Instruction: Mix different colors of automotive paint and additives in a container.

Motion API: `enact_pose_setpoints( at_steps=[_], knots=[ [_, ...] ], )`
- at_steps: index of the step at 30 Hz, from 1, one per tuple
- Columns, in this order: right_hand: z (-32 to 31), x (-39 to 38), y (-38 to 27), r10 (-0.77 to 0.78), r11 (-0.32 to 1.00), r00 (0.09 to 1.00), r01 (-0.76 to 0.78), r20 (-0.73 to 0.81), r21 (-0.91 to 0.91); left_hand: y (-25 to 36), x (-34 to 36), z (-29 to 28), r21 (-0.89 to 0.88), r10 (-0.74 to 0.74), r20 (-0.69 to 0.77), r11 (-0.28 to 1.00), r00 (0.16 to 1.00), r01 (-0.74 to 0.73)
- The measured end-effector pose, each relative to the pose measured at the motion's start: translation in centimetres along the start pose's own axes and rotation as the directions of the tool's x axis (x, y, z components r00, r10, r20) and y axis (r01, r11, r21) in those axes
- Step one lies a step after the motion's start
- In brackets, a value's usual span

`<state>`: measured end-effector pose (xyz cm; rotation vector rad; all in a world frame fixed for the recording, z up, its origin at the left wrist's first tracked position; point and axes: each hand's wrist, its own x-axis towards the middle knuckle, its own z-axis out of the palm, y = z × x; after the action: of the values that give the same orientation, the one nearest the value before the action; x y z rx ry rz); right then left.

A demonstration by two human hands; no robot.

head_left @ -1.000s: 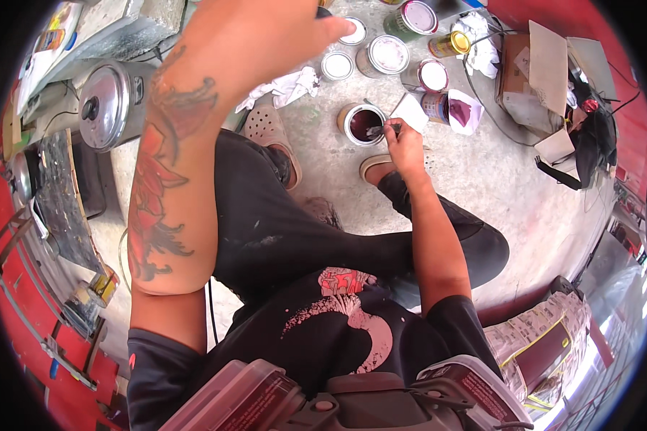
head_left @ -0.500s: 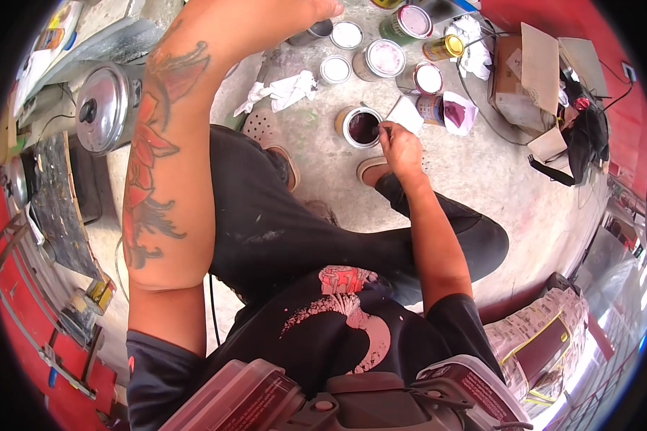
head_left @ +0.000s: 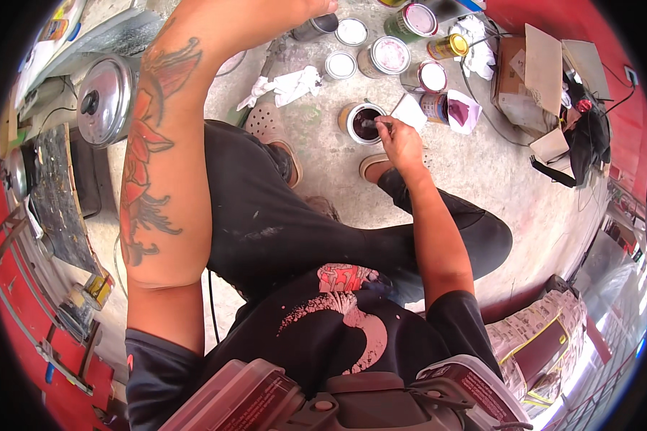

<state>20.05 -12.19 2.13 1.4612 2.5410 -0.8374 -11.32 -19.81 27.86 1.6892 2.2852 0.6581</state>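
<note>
My right hand [head_left: 402, 146] is closed in a pinch on a dark stick [head_left: 370, 123], whose lower end is in an open paint can [head_left: 349, 128] of dark red liquid. The can stands on the floor between and ahead of my feet. A folded white paper [head_left: 410, 113] lies against the can's far right side. My left arm reaches forward, and my left hand [head_left: 295, 16] is cut off by the top edge. Only a fingertip or two shows near a dark grey can [head_left: 316, 29]; whether it holds anything is hidden.
Several lidded paint cans, one a pink-smeared can [head_left: 389, 56], stand beyond the open one. A yellow can [head_left: 449, 47], crumpled white cloth [head_left: 295, 85] and a tilted can with purple-stained paper [head_left: 464, 113] lie around. Cardboard boxes [head_left: 543, 68] stand right; a lidded metal pot [head_left: 108, 100] stands left.
The view has shifted slightly. My right hand has moved a little at the can's rim, and more of the stick now shows. My left arm stays stretched forward.
</note>
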Motion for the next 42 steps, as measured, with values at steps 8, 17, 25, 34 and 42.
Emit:
enact_pose_setpoints(
  at_steps=[8, 17, 25, 34, 42],
  knots=[
    [-0.5, 0.2, -0.6, -0.052, 0.997, 0.998, 0.049, -0.042, -0.059, 1.1, -0.6, -0.9, -0.044, -0.046, 0.06, 0.998, 0.997, 0.049],
    [-0.7, 0.1, -0.9, -0.07, 0.997, 0.997, 0.068, -0.043, -0.044, 0.6, 0.0, -0.9, -0.027, -0.069, 0.111, 0.997, 0.991, 0.072],
    [-0.3, 0.1, -0.5, -0.079, 0.997, 0.995, 0.079, -0.059, 0.007, 0.6, 0.0, -0.7, -0.056, -0.061, 0.11, 0.996, 0.992, 0.067],
    [0.0, 0.3, -0.1, -0.183, 0.982, 0.975, 0.188, -0.128, 0.025, 1.1, -0.3, -0.3, 0.011, -0.04, 0.075, 0.999, 0.996, 0.039],
    [-0.8, 0.6, -0.4, -0.033, 0.999, 0.999, 0.033, 0.026, -0.008, 1.1, -0.1, 0.0, 0.044, -0.03, 0.071, 0.999, 0.997, 0.027]
  ],
)
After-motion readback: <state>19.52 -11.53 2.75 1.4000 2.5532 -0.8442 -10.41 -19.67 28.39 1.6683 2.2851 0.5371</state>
